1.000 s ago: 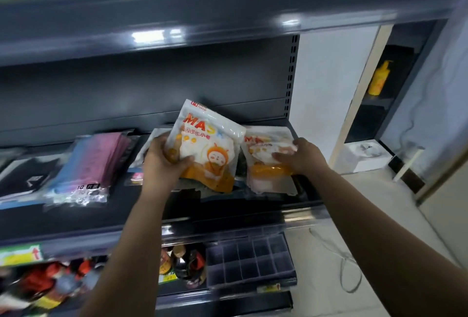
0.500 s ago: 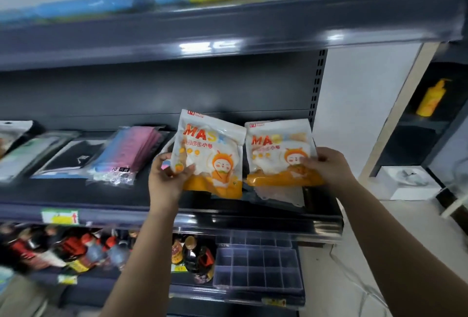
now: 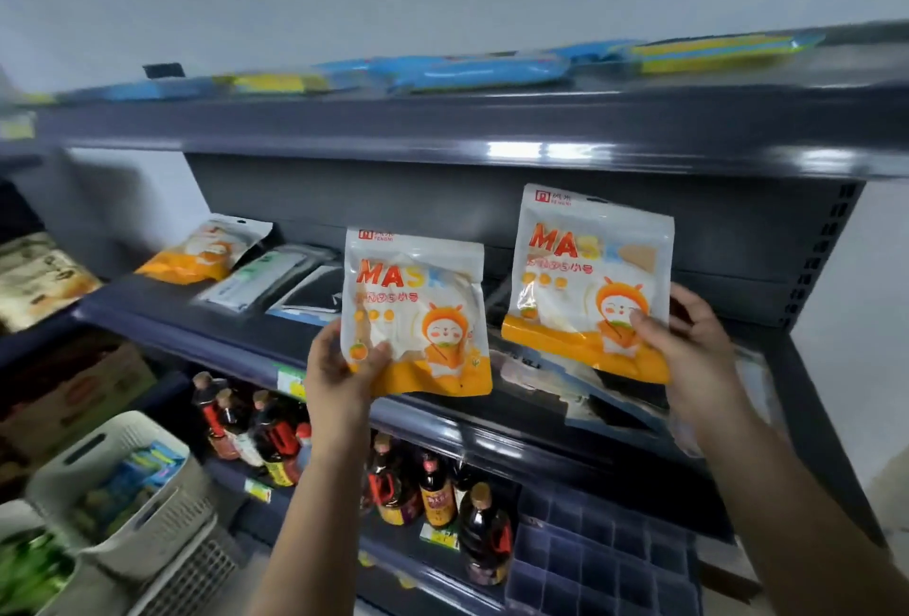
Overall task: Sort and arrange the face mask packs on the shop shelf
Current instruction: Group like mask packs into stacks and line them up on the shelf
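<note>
Head view: the shelf (image 3: 442, 423), a dark multi-tier unit, serves as landmark. Flat blue packs (image 3: 472, 72) lie on its top tier. Bottles (image 3: 433, 492) stand on the tier below the middle board; a basket (image 3: 123, 482) sits low to its left. A third orange pack (image 3: 196, 254) lies at the middle tier's left end. Two matching MASK packs are held upright before the middle tier, faces outward, probably for comparison before placement. The left hand (image 3: 339, 369) pinches the left pack (image 3: 418, 315) at its lower-left corner. The right hand (image 3: 688, 350) grips the right pack (image 3: 590, 281) by its lower-right edge, raised slightly higher.
</note>
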The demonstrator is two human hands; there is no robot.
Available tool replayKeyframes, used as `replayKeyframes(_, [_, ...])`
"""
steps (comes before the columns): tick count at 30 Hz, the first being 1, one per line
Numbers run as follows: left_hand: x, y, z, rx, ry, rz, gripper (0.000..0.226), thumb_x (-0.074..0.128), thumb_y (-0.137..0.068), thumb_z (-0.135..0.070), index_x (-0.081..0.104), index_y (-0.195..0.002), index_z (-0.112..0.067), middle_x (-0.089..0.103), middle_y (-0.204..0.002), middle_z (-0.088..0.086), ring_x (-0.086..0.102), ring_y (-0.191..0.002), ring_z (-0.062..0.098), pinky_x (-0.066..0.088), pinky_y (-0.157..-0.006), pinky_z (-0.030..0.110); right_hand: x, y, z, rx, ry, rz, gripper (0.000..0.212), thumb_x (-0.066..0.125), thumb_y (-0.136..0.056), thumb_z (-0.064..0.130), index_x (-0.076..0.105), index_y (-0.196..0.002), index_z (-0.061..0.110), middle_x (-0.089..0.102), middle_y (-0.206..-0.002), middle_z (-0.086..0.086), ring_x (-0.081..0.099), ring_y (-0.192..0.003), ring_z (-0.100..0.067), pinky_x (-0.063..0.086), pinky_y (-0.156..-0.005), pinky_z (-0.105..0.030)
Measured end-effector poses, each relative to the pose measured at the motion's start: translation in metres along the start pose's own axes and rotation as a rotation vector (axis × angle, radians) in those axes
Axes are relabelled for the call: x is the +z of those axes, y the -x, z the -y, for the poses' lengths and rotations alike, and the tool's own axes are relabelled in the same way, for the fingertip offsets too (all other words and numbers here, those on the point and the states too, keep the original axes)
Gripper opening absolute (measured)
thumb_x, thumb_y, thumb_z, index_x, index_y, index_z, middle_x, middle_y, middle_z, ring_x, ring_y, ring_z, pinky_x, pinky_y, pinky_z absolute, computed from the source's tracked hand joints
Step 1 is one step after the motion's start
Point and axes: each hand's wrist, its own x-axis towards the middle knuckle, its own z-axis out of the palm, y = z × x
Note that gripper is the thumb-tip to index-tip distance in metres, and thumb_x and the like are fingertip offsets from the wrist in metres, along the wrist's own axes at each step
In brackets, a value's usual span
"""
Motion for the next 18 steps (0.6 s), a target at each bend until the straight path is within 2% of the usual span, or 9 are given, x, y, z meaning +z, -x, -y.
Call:
replayKeyframes(2, [-0.028,-0.010,-0.009,0.029,-0.017,-0.064,0.038,0.068,-0.082,-0.001,0.055,-0.112,-0.020,0.067,-0.098,0.003,0.067,-0.082,0.015,0.057,-0.060,0.022,0.038,0.003,-0.008,0.008,-0.032,0.055,0.062,0.074,-0.070,0.010,0.051,-0.127,0.019,0.070,-0.103,-0.002,0.071,-0.088,-0.018,0.060,-0.069,-0.035])
replayKeyframes(4, [-0.060,-0.020,-0.018,0.047,-0.034,-0.126,0.037,0.068,-0.082,-0.001,0.054,-0.112,-0.019,0.067,-0.093,0.002,0.068,-0.076,0.010,0.055,-0.058,0.020,0.077,0.009,-0.018,0.041,-0.050,0.099,0.053,0.066,-0.080,0.003,0.049,-0.127,0.019,0.068,-0.100,-0.003,0.072,-0.076,-0.011,0.058,-0.057,-0.026])
replayKeyframes(9, [-0.141,-0.045,-0.035,0.052,-0.080,-0.219,0.035,0.070,-0.082,-0.005,0.056,-0.103,-0.030,0.066,-0.108,0.015,0.064,-0.099,0.033,0.054,-0.083,0.049,0.173,0.031,-0.053,0.092,-0.034,0.167,0.053,0.066,-0.082,0.004,0.050,-0.129,0.022,0.068,-0.113,-0.007,0.069,-0.095,-0.021,0.061,-0.070,-0.035])
replayKeyframes(11, [-0.171,-0.055,-0.042,0.048,-0.064,-0.242,0.036,0.068,-0.083,-0.005,0.056,-0.107,-0.029,0.065,-0.110,0.017,0.064,-0.100,0.035,0.055,-0.081,0.047,0.210,0.039,-0.065,0.108,-0.064,0.192,0.054,0.064,-0.082,0.000,0.049,-0.129,0.022,0.068,-0.108,-0.004,0.070,-0.087,-0.014,0.060,-0.060,-0.029])
replayKeyframes(13, [-0.199,-0.065,-0.049,0.045,-0.032,-0.260,0.038,0.066,-0.085,-0.004,0.053,-0.114,-0.024,0.066,-0.106,0.012,0.065,-0.095,0.032,0.057,-0.070,0.037,0.243,0.049,-0.079,0.135,-0.102,0.229,0.054,0.065,-0.081,-0.002,0.048,-0.129,0.016,0.068,-0.106,-0.005,0.071,-0.081,-0.013,0.059,-0.056,-0.030])
replayKeyframes(14, [-0.212,-0.070,-0.053,0.046,-0.019,-0.268,0.039,0.065,-0.085,-0.003,0.051,-0.116,-0.023,0.066,-0.105,0.011,0.065,-0.092,0.029,0.058,-0.065,0.030,0.259,0.056,-0.084,0.139,-0.104,0.247,0.058,0.072,-0.077,0.006,0.049,-0.129,0.014,0.069,-0.108,-0.008,0.071,-0.083,-0.016,0.060,-0.058,-0.034])
replayKeyframes(16, [-0.239,-0.080,-0.058,0.030,0.007,-0.277,0.039,0.063,-0.086,-0.003,0.051,-0.119,-0.021,0.065,-0.106,0.012,0.064,-0.091,0.028,0.059,-0.063,0.029,0.289,0.066,-0.095,0.150,-0.083,0.254,0.087,0.089,-0.052,0.036,0.052,-0.127,0.017,0.071,-0.107,-0.008,0.071,-0.089,-0.023,0.060,-0.066,-0.042])
replayKeyframes(17, [-0.251,-0.084,-0.061,0.017,0.018,-0.277,0.039,0.062,-0.087,-0.004,0.051,-0.120,-0.021,0.065,-0.108,0.013,0.064,-0.092,0.029,0.059,-0.067,0.032,0.304,0.070,-0.101,0.162,-0.079,0.253,0.093,0.091,-0.044,0.041,0.053,-0.126,0.018,0.072,-0.106,-0.008,0.071,-0.091,-0.024,0.060,-0.069,-0.045])
replayKeyframes(18, [-0.263,-0.089,-0.063,0.009,0.022,-0.277,0.039,0.062,-0.087,-0.004,0.051,-0.121,-0.021,0.065,-0.110,0.014,0.065,-0.093,0.029,0.059,-0.069,0.035,0.318,0.073,-0.109,0.163,-0.080,0.261,0.084,0.089,-0.052,0.034,0.053,-0.126,0.016,0.071,-0.106,-0.010,0.070,-0.092,-0.026,0.060,-0.070,-0.046])
